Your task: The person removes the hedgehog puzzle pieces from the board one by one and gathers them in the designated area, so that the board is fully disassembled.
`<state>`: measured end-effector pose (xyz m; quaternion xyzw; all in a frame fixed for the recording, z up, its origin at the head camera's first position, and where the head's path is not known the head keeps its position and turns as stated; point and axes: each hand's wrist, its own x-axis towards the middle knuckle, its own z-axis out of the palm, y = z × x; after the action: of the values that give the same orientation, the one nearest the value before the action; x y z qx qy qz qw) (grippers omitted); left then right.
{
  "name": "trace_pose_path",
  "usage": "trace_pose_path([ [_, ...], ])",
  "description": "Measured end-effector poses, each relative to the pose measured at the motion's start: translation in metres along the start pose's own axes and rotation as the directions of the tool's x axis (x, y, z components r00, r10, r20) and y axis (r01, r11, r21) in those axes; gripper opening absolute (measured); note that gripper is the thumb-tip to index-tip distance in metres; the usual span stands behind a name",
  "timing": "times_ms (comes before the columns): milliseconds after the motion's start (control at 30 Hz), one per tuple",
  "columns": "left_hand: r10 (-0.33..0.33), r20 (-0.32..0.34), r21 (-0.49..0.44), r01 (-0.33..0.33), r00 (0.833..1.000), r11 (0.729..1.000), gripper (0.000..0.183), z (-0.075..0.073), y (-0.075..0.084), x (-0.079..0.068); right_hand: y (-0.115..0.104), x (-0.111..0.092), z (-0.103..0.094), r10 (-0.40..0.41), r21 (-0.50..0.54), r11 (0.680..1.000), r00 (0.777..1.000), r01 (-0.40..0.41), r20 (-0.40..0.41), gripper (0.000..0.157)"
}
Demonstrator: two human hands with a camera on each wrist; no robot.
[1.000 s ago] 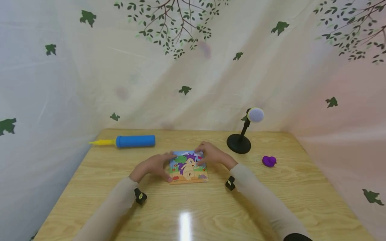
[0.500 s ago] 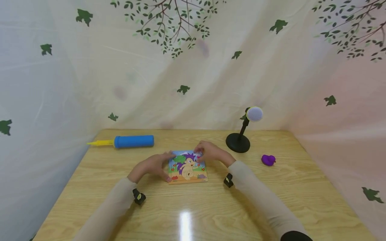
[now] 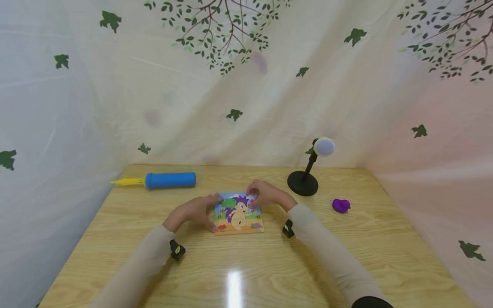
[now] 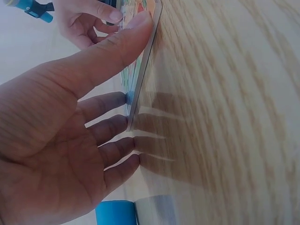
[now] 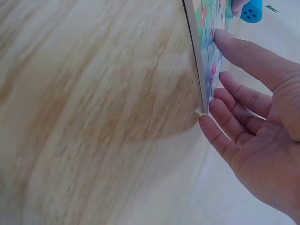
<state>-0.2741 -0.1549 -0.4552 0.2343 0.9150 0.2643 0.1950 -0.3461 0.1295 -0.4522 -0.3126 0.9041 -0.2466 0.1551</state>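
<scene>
A flat square picture puzzle (image 3: 239, 216) with a purple-haired hedgehog lies on the wooden table, thin seams showing in its surface. My left hand (image 3: 197, 211) spans its left side, thumb over the near corner and fingertips at the far corner. In the left wrist view the fingers (image 4: 112, 129) are spread and nearly straight. At the far right corner, my right hand (image 3: 267, 193) touches the puzzle. Its thumb (image 5: 243, 51) rests on the picture in the right wrist view, while loosely bent fingers (image 5: 229, 119) lie at the corner and edge.
A blue hand pump (image 3: 170, 180) with a yellow nozzle lies at the back left. A black stand with a round light head (image 3: 324, 146) stands at the back right, near a purple rubber duck (image 3: 341, 205). A leaf-printed cloth (image 3: 185, 98) hangs behind the table.
Both hands keep their places on the puzzle, with only a slight shift of the right hand and wrist. The whole head view has drifted a little.
</scene>
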Motion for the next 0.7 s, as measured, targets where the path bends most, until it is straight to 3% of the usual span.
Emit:
trace_pose_path([
  [700,-0.046,0.022,0.053,0.045,0.999,0.998,0.1,-0.003,0.012,0.001,0.002,0.002,-0.001,-0.008,0.04,0.999,1.0,0.007,0.027,0.037],
])
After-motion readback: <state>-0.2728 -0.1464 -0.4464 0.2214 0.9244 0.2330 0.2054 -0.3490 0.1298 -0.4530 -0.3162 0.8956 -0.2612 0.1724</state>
